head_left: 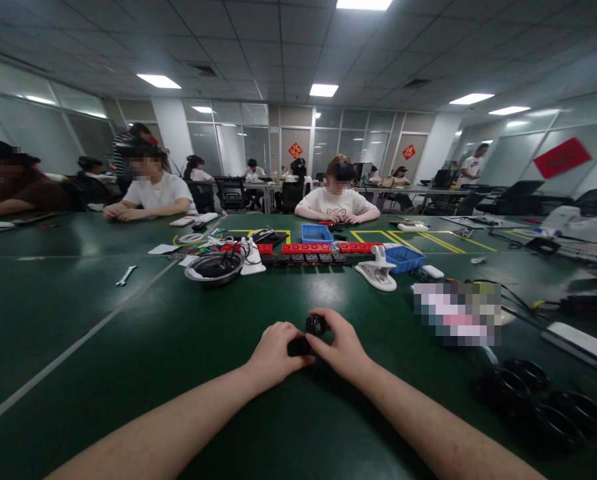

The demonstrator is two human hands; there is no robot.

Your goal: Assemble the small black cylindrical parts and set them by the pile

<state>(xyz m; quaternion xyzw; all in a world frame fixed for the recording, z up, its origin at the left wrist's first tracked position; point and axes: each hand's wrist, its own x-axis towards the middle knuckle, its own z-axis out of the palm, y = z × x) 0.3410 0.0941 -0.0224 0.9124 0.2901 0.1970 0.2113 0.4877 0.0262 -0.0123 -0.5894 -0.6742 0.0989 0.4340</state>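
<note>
Between my two hands sits a small black part (308,335), low on the green table (128,347). My left hand (274,353) and right hand (342,348) both pinch it. Farther off lie a black bowl (214,268), red blocks (305,248), blue trays (317,233). People sit across the big office.

Across the dark green surface (128,347) we see a small wrench (126,275) lying alone to the left. Further back, a round dark bowl (214,268) sits beside a row of red blocks (305,248), with two blue trays (316,233) (404,259) near them. A white clamp (378,270) rests just in front of the nearer tray. At the right edge we see black rings (538,400) clustered together. People sit at the far side.
</note>
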